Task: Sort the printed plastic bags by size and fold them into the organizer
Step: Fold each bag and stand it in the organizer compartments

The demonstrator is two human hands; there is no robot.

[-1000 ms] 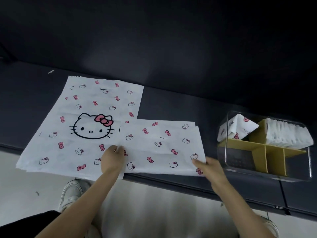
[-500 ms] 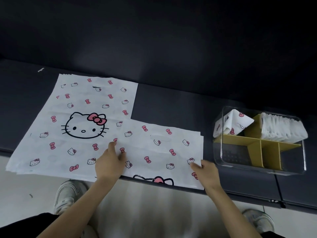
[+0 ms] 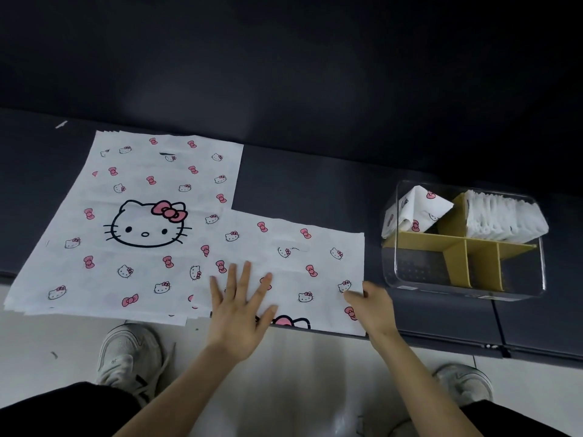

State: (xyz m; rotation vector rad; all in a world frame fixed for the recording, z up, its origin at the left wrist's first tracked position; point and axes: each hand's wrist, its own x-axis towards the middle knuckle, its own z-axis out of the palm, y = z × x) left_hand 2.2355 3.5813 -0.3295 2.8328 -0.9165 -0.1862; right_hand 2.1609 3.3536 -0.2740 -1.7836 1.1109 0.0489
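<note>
Change: I saw that the left hand [image 3: 239,307] had slid to the right over the small bags [image 3: 284,263] since half a second ago. It had been a bit bent then, and now it lay flat.
Left hand: Its fingers were straight and spread wide. It pressed down on the top small bag and held nothing.
Right hand [image 3: 373,307]: It was at the right edge of the small bags, with its fingers bent onto the top one. I could not tell if it pinched the bag or only touched it.
Small bags: They lay flat in a pile on the dark table [image 3: 315,190], and their near edge reached the front of the table. Their left side lay over a corner of the big bags [image 3: 135,216].
Big bags: They lay flat in a pile to the left, and a big cat face showed on top.
Organizer [image 3: 517,291]: It was a clear box with yellow walls inside, and it stood to the right, apart from the bags.
Folded bag [image 3: 413,209]: It sat in the back left part of the box.
White folded pile [image 3: 504,219]: It stood in the back right part.
Shoes [image 3: 129,354]: They were on the pale floor below.
</note>
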